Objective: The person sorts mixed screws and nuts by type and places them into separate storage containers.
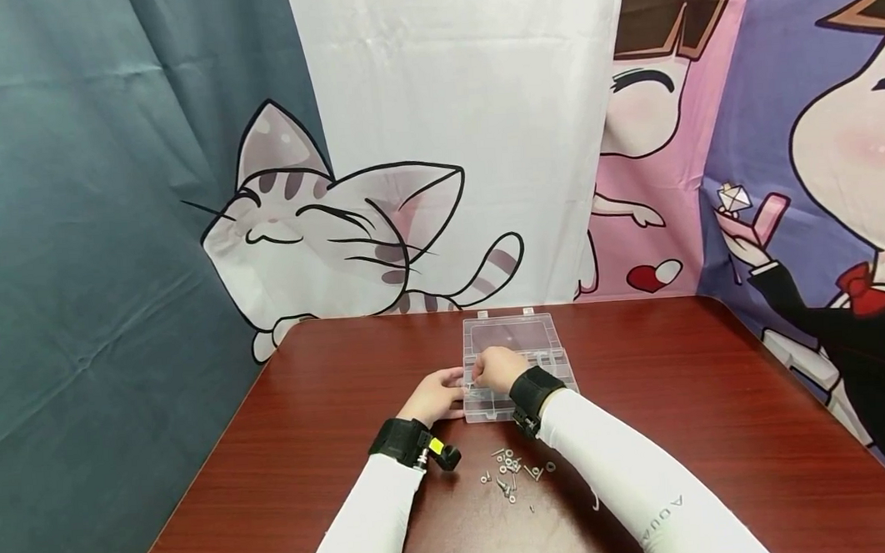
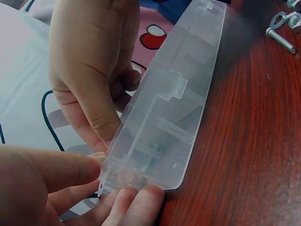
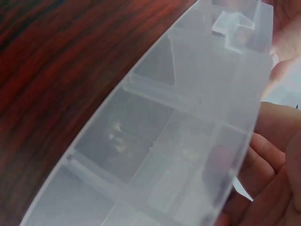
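A clear plastic compartment box (image 1: 479, 406) stands on the table with its lid (image 1: 516, 331) raised at the back. My left hand (image 1: 432, 396) rests against its left side; in the left wrist view the fingers (image 2: 146, 200) touch the end wall and corner. Over the left compartments is my right hand (image 1: 498, 368), its fingers bent down toward the box's inside. The front wall hides those fingertips, so whatever they may hold does not show. Nearer the front, loose metal bolts, nuts and washers (image 1: 509, 465) lie scattered on the table.
The brown wooden table (image 1: 334, 491) reaches back to a printed cloth curtain (image 1: 418, 102). A single washer (image 1: 550, 467) lies at the right of the hardware, beside my right sleeve. One tiny piece (image 1: 532, 510) lies closer to the front.
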